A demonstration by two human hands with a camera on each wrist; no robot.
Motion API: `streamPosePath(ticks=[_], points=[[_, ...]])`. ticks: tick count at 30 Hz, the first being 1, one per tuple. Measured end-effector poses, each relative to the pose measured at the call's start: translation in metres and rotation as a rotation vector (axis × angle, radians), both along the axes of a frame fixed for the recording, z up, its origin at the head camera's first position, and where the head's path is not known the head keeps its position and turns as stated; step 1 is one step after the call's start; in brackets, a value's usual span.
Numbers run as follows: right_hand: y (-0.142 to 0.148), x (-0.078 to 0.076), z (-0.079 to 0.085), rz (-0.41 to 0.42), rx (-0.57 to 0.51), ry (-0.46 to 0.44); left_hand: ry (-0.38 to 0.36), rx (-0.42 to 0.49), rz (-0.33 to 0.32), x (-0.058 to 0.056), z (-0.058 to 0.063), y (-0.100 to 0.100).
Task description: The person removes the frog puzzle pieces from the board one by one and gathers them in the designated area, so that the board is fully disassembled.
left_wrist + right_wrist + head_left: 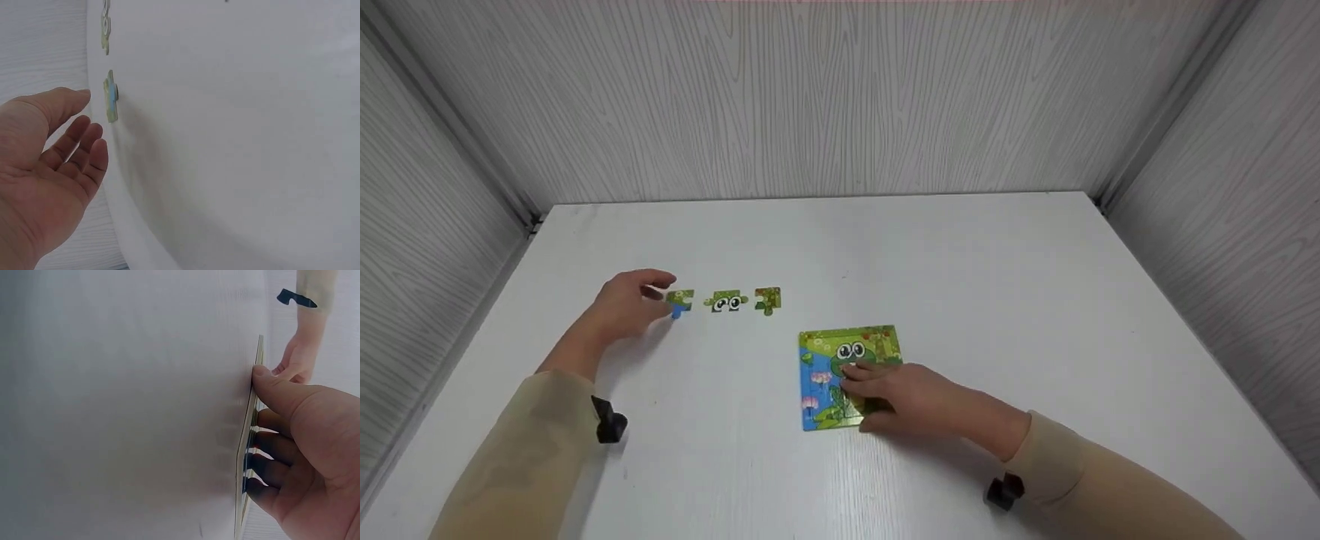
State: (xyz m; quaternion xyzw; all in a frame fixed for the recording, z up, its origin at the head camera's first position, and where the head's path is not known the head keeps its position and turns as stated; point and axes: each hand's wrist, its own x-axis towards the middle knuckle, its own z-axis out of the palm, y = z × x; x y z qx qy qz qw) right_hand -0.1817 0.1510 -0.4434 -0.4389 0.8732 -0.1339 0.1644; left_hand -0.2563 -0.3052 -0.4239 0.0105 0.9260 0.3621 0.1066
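My left hand [630, 304] is beside a green-and-blue jigsaw piece [680, 301], thumb and fingers parted. In the left wrist view, a gap shows between the fingertips and that piece [111, 97]. To its right lie a piece with two cartoon eyes [727, 302] and a green corner piece [768, 299]. My right hand [911, 394] rests on a square frog puzzle board [819, 352], fingers across its face and covering its lower right part. In the right wrist view, the thumb touches the edge of the board [247, 422] and the fingertips lie on its surface.
The white table [997, 285] is enclosed by a grey wood-grain back panel [825, 105] and side panels [1252, 180]. Dark mounts [610, 421] sit at both sleeve cuffs. White tabletop lies between the loose pieces and the board.
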Motion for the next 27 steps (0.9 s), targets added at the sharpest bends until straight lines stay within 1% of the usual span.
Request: streamPosePath(ticks=[4,7,12,16,21,27], points=[[0.001,-0.004,-0.002,-0.004,-0.007,0.002,0.05,-0.02,-0.024,0.001,0.01,0.012],[0.002,-0.005,-0.002,-0.014,-0.008,0.012,0.08,-0.021,-0.054,0.0,0.019,0.028],[0.004,-0.006,-0.002,-0.03,-0.023,0.027,0.133,-0.017,-0.146,0.0,0.03,0.057],[0.007,-0.006,-0.002,-0.002,-0.067,0.071,0.163,-0.004,-0.213,0.001,0.034,0.079],[0.018,-0.003,0.004,0.027,-0.114,0.134,0.171,-0.016,-0.274,0.005,0.036,0.109],[0.037,0.002,0.012,0.012,-0.045,0.193,0.193,-0.016,-0.378,0.011,0.036,0.143]])
